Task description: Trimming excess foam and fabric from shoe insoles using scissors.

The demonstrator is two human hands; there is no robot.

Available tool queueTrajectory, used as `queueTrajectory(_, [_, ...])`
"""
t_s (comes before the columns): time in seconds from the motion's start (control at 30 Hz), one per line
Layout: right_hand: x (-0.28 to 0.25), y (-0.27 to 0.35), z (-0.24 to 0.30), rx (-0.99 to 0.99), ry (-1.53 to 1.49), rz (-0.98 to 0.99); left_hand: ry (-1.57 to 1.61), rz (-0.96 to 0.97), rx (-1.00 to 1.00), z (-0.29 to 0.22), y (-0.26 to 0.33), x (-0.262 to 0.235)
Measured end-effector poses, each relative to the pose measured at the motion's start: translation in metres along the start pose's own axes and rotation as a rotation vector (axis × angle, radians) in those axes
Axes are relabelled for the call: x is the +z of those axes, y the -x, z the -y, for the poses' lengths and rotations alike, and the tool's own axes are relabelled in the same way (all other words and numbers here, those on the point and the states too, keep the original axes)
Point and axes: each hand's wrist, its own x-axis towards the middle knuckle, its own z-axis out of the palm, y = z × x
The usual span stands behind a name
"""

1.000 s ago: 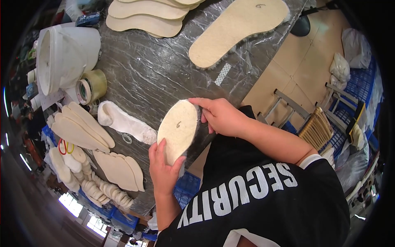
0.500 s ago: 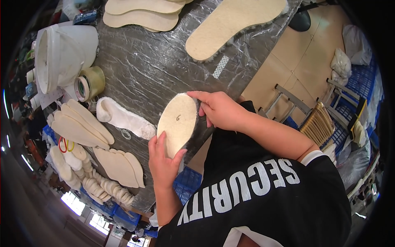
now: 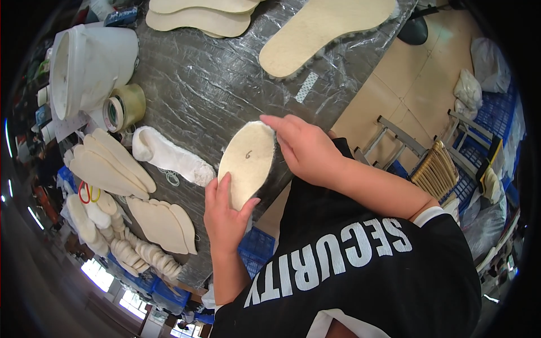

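Observation:
I hold a cream felt insole [image 3: 246, 163] with a dark furry edge between both hands, just above the near edge of the table. My left hand [image 3: 225, 217] grips its near end, thumb laid across the pale face. My right hand [image 3: 304, 147] wraps over its far right edge, fingers flat along the rim. A small mark is written on the insole's face.
The grey table [image 3: 214, 79] is wrapped in wrinkled clear film. On it lie a large insole [image 3: 321, 31], a white sock-like liner [image 3: 169, 156], a tape roll [image 3: 124, 107], a white bucket [image 3: 84, 65] and stacks of insoles [image 3: 110, 166]. Blue crates [image 3: 256, 248] stand below.
The insole has been turned and tilted a little in my hands, its pale face showing more fully. My left thumb has slid onto its face.

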Motion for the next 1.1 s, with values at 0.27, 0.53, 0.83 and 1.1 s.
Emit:
queueTrajectory(0.27, [0.017,0.01,-0.016,-0.445,0.542,0.237,0.013,-0.011,0.015,0.003,0.002,0.002])
queueTrajectory(0.53, [0.014,0.01,-0.007,-0.379,0.588,0.256,0.851,0.069,-0.532,0.055,0.042,-0.023])
queueTrajectory(0.83, [0.019,-0.031,0.005,-0.476,0.712,0.354,1.064,0.02,-0.545,0.07,0.05,-0.007])
queueTrajectory(1.1, [0.026,-0.031,-0.001,-0.506,0.843,0.307,1.073,-0.04,-0.518,0.069,0.053,0.004])
